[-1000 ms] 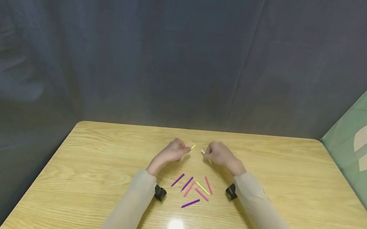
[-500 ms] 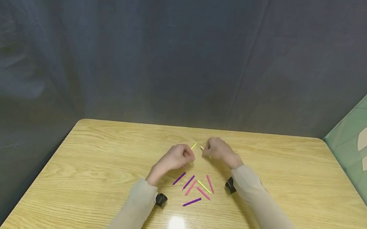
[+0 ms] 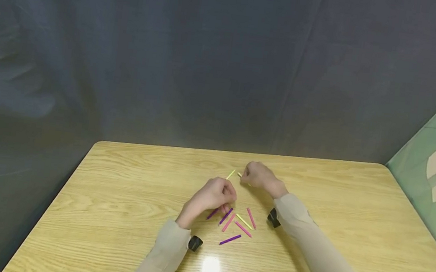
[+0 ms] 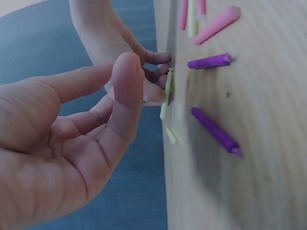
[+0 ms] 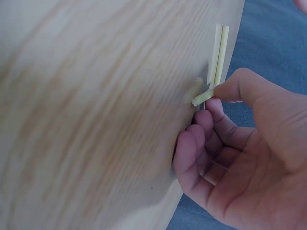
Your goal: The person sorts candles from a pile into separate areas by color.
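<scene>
Currently, near the far edge of the pale wood-grained table, the right hand pinches a thin pale-yellow stick; the left hand, fingers loosely curved, hovers closer to table centre, near slim purple sticks.

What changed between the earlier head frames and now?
The left hand has come away from the far yellow crayon, back toward the person and the purple crayons. The right hand still pinches its yellow piece; the pink crayons look undisturbed.
</scene>
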Demonstrator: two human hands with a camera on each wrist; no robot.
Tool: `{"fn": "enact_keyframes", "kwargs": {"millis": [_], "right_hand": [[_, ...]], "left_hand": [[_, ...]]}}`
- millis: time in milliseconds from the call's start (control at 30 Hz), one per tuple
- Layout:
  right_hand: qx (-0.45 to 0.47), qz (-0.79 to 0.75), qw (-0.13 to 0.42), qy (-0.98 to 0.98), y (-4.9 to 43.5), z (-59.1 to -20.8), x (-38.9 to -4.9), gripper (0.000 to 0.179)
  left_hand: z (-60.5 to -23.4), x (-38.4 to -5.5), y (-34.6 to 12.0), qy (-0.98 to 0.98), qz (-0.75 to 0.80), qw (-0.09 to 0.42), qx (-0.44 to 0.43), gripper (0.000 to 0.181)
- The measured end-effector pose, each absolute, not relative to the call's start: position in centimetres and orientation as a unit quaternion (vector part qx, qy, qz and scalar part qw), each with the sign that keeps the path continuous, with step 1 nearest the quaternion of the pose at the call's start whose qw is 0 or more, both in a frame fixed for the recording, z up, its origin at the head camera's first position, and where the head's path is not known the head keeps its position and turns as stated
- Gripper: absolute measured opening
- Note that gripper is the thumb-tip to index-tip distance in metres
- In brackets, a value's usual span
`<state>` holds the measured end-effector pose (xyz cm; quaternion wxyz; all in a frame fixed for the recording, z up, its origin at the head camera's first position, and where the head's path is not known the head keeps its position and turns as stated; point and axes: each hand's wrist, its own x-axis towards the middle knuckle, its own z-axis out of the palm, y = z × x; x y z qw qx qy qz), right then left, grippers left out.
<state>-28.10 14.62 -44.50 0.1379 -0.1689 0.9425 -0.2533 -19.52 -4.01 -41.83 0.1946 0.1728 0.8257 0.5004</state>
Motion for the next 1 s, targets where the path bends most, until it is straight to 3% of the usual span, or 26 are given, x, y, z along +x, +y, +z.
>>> {"fn": "enact_keyframes", "kwargs": {"millis": [400,1000], "right_hand": [[-0.181,-0.283,0.142,0.931,14.8,-44.3,-28.0,0.038],[-0.193,-0.314,0.132,0.92,15.2,-44.5,-28.2,0.043]], "left_hand": [[-43.1,-19.4,-5.0,0.809,0.516,0.232,0.16,0.006],[-43.5,-18.9,-3.2,0.845,0.448,0.208,0.206,0.007]]}}
